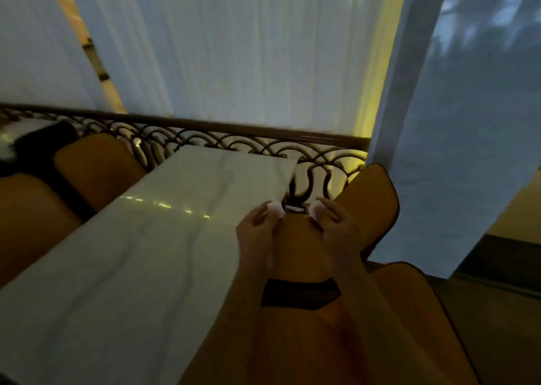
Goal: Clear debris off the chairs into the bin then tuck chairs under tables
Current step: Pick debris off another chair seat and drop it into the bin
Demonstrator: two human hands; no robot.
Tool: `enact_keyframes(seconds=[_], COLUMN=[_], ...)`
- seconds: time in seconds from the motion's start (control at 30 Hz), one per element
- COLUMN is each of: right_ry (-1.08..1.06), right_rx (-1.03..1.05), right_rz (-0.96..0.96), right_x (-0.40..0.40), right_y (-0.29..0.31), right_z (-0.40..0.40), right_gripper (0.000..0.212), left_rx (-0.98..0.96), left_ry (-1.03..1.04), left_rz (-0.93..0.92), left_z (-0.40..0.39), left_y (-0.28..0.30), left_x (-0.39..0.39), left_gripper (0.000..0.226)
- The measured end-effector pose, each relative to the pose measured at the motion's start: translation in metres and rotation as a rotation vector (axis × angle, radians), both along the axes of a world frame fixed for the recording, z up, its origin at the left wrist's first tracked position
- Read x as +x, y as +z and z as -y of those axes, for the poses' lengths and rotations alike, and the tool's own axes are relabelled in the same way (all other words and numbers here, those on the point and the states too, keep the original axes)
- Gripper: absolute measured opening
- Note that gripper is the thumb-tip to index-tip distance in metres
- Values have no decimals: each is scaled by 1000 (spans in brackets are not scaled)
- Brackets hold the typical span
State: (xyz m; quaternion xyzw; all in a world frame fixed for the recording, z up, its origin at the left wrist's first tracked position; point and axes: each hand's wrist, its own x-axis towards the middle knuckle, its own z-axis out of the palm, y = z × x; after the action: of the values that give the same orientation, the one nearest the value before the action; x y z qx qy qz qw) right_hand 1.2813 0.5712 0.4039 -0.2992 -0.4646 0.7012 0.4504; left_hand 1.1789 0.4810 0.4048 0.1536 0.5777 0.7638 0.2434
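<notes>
Two tan upholstered chairs stand along the right side of a white marble table (152, 253): a far chair (371, 203) and a near chair (351, 340). My left hand (257, 232) pinches a small white crumpled paper ball (275, 208) over the far chair's seat, at the table's edge. My right hand (336, 223) pinches a second white paper ball (315, 209) just to the right of it. Another pale scrap (294, 209) seems to lie on the seat between the two hands. No bin is in view.
Two more tan chairs (96, 162) stand across the table on the left. A dark metal scrollwork railing (234, 141) runs behind the table, with white curtains (234, 48) beyond. A white curtain panel (445, 150) hangs close on the right of the far chair.
</notes>
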Motion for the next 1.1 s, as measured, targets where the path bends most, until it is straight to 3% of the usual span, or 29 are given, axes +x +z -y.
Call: enact_keyframes(seconds=[0.13,0.33,0.43,0.67,0.9,1.1], right_ry=[164,418,561,845,1036,1128], right_rx=[-71,-79,-54,-32,-24,-55], right_rz=[-64,-34,-13,62,125,232], right_x=[-28,-90,-121,-176,-190,-199], right_y=[12,15,14,-1,-20,-50], right_z=[51,157,225,418,595,671], right_gripper=[19,9,10,16,12,18], left_rx=[122,165,167,180,165,166], left_ry=[173,453,567,848,1033,1105], left_rz=[109,87,49,130,175,241], left_z=[69,192,262,467,643,718], left_y=[9,16,18,0,-23,-50], left_x=[-9,-36,-49,-74,-71,-65], left_gripper=[20,19,12,25,24,26])
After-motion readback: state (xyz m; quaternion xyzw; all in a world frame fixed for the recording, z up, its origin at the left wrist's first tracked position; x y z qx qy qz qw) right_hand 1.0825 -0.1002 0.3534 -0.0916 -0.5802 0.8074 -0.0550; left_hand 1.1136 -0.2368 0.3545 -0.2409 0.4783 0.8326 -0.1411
